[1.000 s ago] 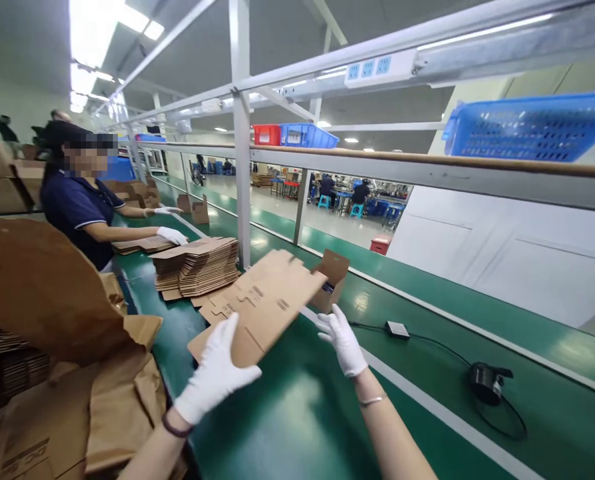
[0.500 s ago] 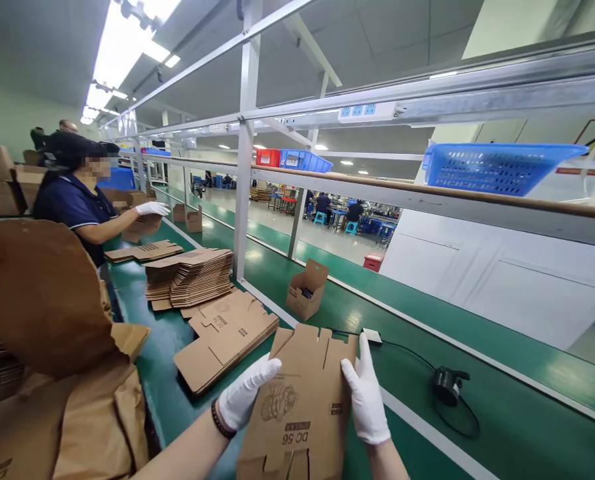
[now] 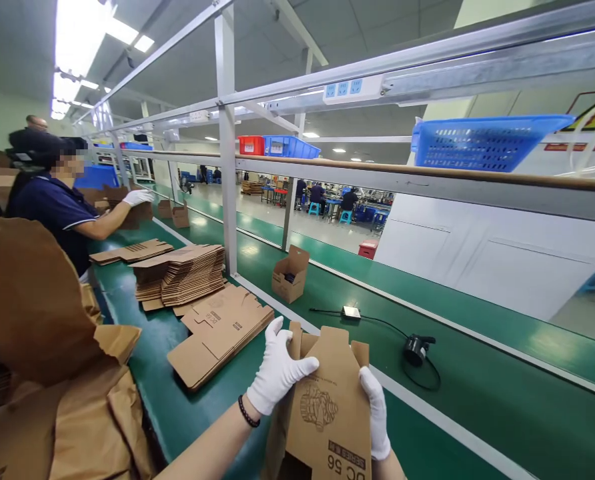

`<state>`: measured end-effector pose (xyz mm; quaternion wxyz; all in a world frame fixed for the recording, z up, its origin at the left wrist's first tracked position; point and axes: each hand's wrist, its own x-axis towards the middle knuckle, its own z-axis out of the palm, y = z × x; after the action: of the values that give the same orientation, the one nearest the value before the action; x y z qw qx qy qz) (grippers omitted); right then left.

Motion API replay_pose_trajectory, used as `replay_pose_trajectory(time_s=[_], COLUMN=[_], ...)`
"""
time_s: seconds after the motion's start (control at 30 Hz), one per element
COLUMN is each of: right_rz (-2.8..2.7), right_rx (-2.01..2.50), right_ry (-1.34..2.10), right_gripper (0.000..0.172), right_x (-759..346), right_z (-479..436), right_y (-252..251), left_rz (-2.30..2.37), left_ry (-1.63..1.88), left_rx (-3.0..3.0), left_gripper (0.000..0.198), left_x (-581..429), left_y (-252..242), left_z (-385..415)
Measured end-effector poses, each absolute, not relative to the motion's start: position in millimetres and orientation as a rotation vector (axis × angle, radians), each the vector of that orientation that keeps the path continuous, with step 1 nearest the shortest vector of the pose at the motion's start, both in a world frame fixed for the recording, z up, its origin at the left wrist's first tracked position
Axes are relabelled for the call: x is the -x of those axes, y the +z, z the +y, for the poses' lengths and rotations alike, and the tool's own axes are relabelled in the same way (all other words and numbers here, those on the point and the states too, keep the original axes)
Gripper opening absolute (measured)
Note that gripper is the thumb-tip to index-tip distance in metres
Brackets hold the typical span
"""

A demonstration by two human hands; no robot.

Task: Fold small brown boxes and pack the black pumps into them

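Note:
Both of my hands wear white gloves and hold a brown cardboard box blank (image 3: 327,413) printed "DC 56", raised in front of me. My left hand (image 3: 279,370) grips its upper left edge with the thumb across the front. My right hand (image 3: 375,413) clasps its right edge. The blank looks partly squared open. A stack of flat box blanks (image 3: 217,330) lies on the green conveyor belt (image 3: 327,293) just left of my hands.
A taller pile of flat blanks (image 3: 182,273) sits further along the belt. A small open carton (image 3: 290,275), a black cable with a round device (image 3: 416,348) and brown wrapping paper (image 3: 52,360) are nearby. A gloved co-worker (image 3: 62,207) handles cartons at the left. Blue baskets (image 3: 482,141) rest on the overhead rail.
I lifted one blank off the stack and brought it close, turning it upright. My hands shifted from flat on its face to gripping its edges, and it has started to open.

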<state>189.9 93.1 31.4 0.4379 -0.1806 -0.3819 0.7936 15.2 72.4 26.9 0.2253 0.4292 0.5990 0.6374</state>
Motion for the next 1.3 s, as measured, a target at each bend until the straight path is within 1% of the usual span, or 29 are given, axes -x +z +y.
replay_pose_trajectory(time_s=[0.1,0.23,0.33,0.43,0.5,0.53,0.57,0.67,0.7,0.73,0.8,0.87,0.93,1.0,1.1,1.23,1.3], right_rz=[-0.929,-1.030,-1.036,-1.000,-1.040,-1.083,-1.134,-1.252,-1.279,-1.305,-1.363,-1.431,-1.519,-1.618,-1.676,-1.576,-1.567], right_rx=[0.382,0.235,0.181,0.173,0.214,0.241,0.267,0.310,0.314,0.321,0.330,0.360,0.421,0.483,0.504,0.511,0.486], right_ry=[1.872,1.657,1.596,1.648,1.687,1.707,1.728,1.750,1.747,1.750,1.777,1.797,1.715,1.557,1.350,1.105,1.001], right_gripper=[0.042,0.034,0.035,0.039,0.040,0.044,0.052,0.080,0.086,0.088,0.085,0.078,0.070,0.062,0.054,0.046,0.041], right_x=[-190.6,-188.5,-186.6,-186.6,-187.0,-187.0,-186.8,-186.0,-186.0,-186.2,-187.4,-189.2,-191.4,-193.6,-196.7,-199.4,-199.7], right_z=[100.8,102.5,97.5,93.2,90.9,89.7,88.5,85.5,85.0,84.9,85.7,87.2,88.6,89.8,92.5,98.3,99.5], right_y=[26.0,28.2,31.9,32.8,33.7,34.7,36.2,41.4,42.8,43.9,45.1,46.1,47.5,48.8,46.9,36.9,33.7], left_rz=[1.562,1.158,1.005,0.965,0.993,1.018,1.048,1.113,1.119,1.123,1.130,1.170,1.226,1.248,1.208,1.116,1.083], left_ry=[1.862,1.859,1.802,1.774,1.821,1.870,1.922,1.988,1.967,1.941,1.899,1.888,1.860,1.790,1.719,1.717,1.690], left_rx=[-1.229,-1.399,-1.484,-1.410,-1.318,-1.278,-1.245,-1.201,-1.203,-1.209,-1.226,-1.239,-1.308,-1.415,-1.469,-1.554,-1.568], left_gripper=[0.083,0.072,0.068,0.069,0.067,0.066,0.065,0.062,0.062,0.061,0.059,0.055,0.047,0.042,0.048,0.063,0.065], left_x=[-18.7,-13.4,-12.5,-14.7,-14.9,-14.1,-12.8,-8.5,-7.7,-7.4,-8.0,-9.0,-8.7,-6.8,-4.5,-10.2,-15.5], left_y=[29.1,46.8,59.2,64.2,64.1,63.9,63.7,65.7,67.2,69.1,73.3,77.4,80.0,80.0,74.5,63.7,60.7], left_z=[72.1,58.0,43.5,33.4,30.6,30.1,30.0,30.3,30.4,30.7,31.6,33.3,35.1,36.3,34.9,28.7,26.2])
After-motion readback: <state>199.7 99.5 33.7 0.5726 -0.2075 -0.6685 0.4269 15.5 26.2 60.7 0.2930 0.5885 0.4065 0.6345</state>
